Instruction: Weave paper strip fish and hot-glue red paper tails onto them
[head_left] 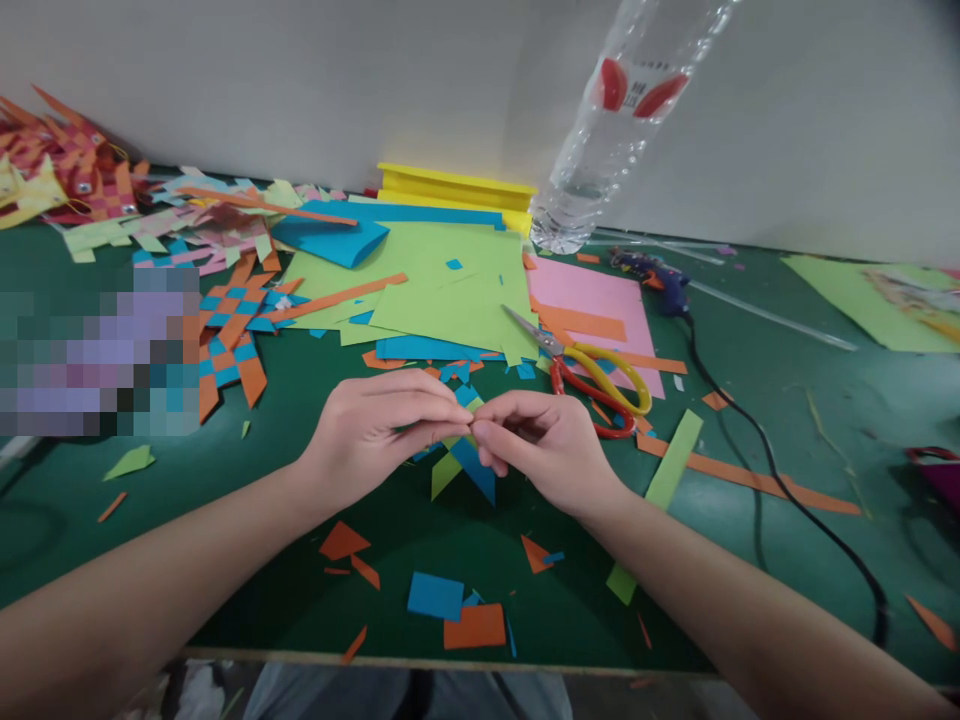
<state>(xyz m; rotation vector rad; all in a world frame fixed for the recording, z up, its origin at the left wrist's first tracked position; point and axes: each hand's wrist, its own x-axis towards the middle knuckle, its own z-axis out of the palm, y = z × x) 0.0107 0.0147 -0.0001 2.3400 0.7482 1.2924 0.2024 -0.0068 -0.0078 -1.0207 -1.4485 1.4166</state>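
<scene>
My left hand and my right hand meet at the fingertips in front of me, both closed in a pinch. Between them is a small piece woven from blue and green paper strips; its pointed ends stick out below the fingers, and the fingertips hide its middle. Just beyond my right hand lie scissors with one yellow and one red handle. A green paper strip runs under my right forearm. Nearer the table edge are a blue paper rectangle and an orange one.
Green paper sheets and a pink sheet lie at the back. A plastic bottle stands by the wall. A corded glue gun rests at right. Woven orange-and-blue paper and finished paper fish are at left.
</scene>
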